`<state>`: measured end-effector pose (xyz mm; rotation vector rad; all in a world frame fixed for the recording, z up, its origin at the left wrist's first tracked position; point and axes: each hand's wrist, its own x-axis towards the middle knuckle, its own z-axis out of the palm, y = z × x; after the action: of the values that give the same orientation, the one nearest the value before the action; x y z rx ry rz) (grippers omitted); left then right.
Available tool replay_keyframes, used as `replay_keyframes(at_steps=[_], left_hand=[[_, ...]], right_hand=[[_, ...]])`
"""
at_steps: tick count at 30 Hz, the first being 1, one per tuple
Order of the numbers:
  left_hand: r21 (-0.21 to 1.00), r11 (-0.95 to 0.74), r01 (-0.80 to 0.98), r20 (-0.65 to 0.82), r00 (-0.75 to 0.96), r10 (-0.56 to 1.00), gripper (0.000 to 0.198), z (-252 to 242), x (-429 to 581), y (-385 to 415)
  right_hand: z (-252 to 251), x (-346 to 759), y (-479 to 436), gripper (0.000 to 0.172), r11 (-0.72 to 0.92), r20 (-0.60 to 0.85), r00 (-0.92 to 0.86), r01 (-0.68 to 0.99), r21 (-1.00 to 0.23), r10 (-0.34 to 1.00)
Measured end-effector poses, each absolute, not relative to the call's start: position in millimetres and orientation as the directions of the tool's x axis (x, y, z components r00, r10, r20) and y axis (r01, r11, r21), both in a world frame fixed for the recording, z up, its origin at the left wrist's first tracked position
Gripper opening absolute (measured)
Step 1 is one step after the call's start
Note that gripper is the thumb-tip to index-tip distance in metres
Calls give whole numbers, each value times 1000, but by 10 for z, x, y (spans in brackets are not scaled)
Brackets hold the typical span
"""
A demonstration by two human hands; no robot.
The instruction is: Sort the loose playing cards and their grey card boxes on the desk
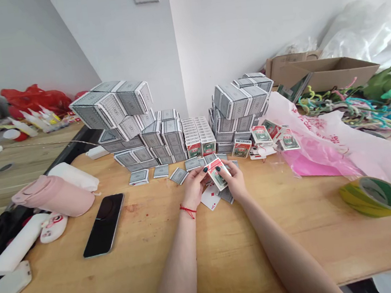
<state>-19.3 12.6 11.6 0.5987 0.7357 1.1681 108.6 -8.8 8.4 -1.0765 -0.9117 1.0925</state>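
Note:
Between my two hands is a red, white and green playing card box (218,176), tilted above the table. My left hand (196,186) grips its left edge, thumb on the front near the red top. My right hand (234,178) holds the right side, with the thumb across its face. Beneath them lie loose playing cards (210,199), one face up with red pips, others with grey patterned backs. Just beyond, small grey-backed card piles (178,175) are spread on the table. Upright card boxes (193,149) stand in two columns behind.
Tall stacks of grey-backed cards rise at left (112,109) and right (241,100). More card boxes (261,134) sit right of centre. A phone (104,225) and pink bottle (59,195) lie left. Yellow tape (374,196), pink plastic (311,163) and a cardboard box (329,73) are right.

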Motion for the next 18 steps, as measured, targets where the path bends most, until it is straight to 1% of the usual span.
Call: replay_keyframes(at_steps=[3,6,9,11,13,15,18], left_hand=[[756,283,-590,-203,201,958,26,105,-196,131],[771,276,-574,-207,184,961,28,97,-193,133],[793,258,-553,-203,159,966,28,80,-182,139],[828,228,-513,-189,129,973,27,71,-169,143],[891,163,-424,-149,65,987,24,75,-155,138],[961,53,-272,-62,-21,998,19,94,-147,123],[995,-88,-55,81,-107,991,13,132,-148,93]], right_hand=[[78,1089,-77,47,114,59,249,-213,-970,967],[77,1083,-80,48,138,90,271,-166,-976,958],[72,1071,-99,47,184,150,302,-87,-979,941],[62,1062,-118,46,223,205,333,-14,-975,920],[52,1053,-138,45,258,264,351,66,-964,898],[44,1045,-153,44,278,309,351,137,-951,884],[39,1038,-163,44,283,334,344,192,-940,878]])
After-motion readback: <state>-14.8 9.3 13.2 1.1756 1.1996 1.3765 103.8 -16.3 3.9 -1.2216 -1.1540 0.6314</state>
